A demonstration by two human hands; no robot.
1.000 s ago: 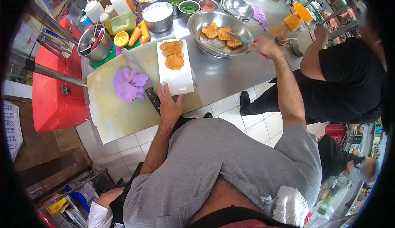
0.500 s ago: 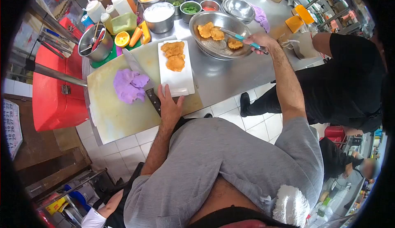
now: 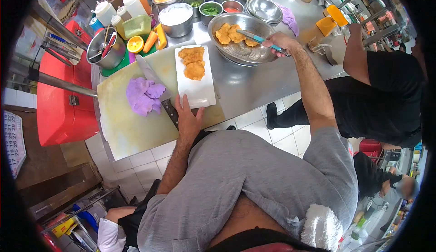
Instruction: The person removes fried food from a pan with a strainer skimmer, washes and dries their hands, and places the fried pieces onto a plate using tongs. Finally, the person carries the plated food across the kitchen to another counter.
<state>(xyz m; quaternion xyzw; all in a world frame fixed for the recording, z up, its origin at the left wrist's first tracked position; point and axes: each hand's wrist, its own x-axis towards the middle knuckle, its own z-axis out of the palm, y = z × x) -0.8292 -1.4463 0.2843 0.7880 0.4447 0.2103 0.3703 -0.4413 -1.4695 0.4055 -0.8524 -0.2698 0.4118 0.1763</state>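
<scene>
Printed date numbers, among them 22, 28 and 29, ran sideways on a white calendar sheet (image 3: 14, 143) well beyond the left edge of the worktop (image 3: 247, 88); its smaller print was too blurred to read.

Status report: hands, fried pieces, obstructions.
Right hand gripping teal-handled utensil, tip at fried pieces in metal bowl. Left hand at white tray; knife close by.

The right hand (image 3: 280, 44) holds a teal-handled utensil (image 3: 254, 37), its tip among three fried pieces (image 3: 235, 33) in the bowl (image 3: 234, 52), at the plate's two o'clock. The left hand (image 3: 189, 119) touches the plate (image 3: 194, 88) near six o'clock; two browned pieces (image 3: 194, 64) lie toward its twelve. At its eight o'clock, a purple cloth (image 3: 144, 96) touches the knife (image 3: 152, 74) on the board (image 3: 125, 136); at ten, a cut orange (image 3: 135, 44)
</scene>
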